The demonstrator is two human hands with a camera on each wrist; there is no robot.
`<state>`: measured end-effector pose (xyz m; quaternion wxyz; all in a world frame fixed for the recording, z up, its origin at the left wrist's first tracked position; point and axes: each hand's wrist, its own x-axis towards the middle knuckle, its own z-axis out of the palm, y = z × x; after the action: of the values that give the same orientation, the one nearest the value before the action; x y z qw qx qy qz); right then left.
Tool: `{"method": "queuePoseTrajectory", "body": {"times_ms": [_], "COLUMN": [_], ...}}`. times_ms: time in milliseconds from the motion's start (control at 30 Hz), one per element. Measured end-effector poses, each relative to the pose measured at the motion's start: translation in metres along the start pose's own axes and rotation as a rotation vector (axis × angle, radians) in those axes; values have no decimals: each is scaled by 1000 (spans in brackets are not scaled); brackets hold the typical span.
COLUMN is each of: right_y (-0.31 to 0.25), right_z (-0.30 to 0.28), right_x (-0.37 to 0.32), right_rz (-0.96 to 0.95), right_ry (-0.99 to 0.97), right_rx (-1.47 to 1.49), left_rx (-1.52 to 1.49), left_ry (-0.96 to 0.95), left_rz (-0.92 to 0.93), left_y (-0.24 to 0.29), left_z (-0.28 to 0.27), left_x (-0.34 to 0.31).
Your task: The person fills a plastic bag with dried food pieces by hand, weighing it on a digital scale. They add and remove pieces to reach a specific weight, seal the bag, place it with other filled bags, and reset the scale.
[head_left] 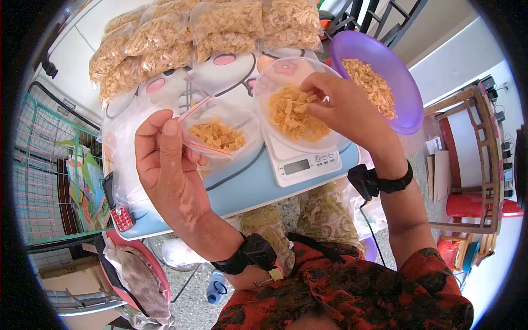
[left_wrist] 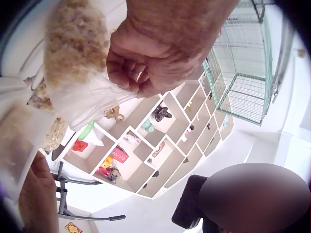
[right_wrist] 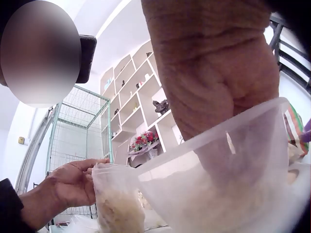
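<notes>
In the head view my left hand (head_left: 173, 165) grips the edge of a clear zip bag (head_left: 250, 118) with a red-lined seal. The mouth of the bag gapes, and pale yellow dried flakes (head_left: 217, 136) lie inside. My right hand (head_left: 346, 107) reaches down into a translucent bowl (head_left: 264, 82), its curled fingers pinching at the heap of dried flakes (head_left: 294, 113) there. Under the bowl sits a white kitchen scale (head_left: 302, 168) with a small display. From the right wrist view, the bowl wall (right_wrist: 214, 141) blurs my right fingertips, and the filled bag (right_wrist: 119, 204) hangs beside it.
Several packed bags of flakes (head_left: 225, 25) are stacked along the table's far side. A purple basin (head_left: 407, 110) with more flakes stands at the right. Empty plastic bags (head_left: 126, 165) and a red phone (head_left: 122, 217) lie at the left edge of the blue table (head_left: 231, 195).
</notes>
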<state>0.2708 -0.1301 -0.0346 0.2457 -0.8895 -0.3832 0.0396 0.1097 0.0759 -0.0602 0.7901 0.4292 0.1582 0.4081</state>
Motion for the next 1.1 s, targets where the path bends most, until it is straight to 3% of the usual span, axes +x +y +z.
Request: {"method": "queuePoseTrajectory", "body": {"times_ms": [200, 300, 500, 700, 800, 900, 1000, 1100], "right_y": [-8, -7, -12, 0, 0, 5, 1, 4], "right_z": [0, 2, 1, -1, -9, -9, -17, -16], "right_x": [-8, -8, -5, -4, -6, -6, -8, -8], "right_rz": [-43, -161, -89, -153, -207, -45, 102, 105], "right_ry": [-16, -11, -121, -18, 93, 112, 8, 51], "right_rx": [-78, -160, -174, -104, 27, 274, 653, 848], "left_rx": [3, 30, 0, 11, 21, 21, 14, 11], "left_ry": [-26, -6, -25, -26, -18, -21, -22, -19], "left_rz": [13, 13, 4, -7, -14, -22, -17, -17], "left_y": [-3, -3, 0, -1, -1, -1, -1, -1], "left_z": [-4, -2, -4, -5, -3, -3, -2, -1], "left_x": [2, 1, 1, 1, 1, 1, 1, 0]}}
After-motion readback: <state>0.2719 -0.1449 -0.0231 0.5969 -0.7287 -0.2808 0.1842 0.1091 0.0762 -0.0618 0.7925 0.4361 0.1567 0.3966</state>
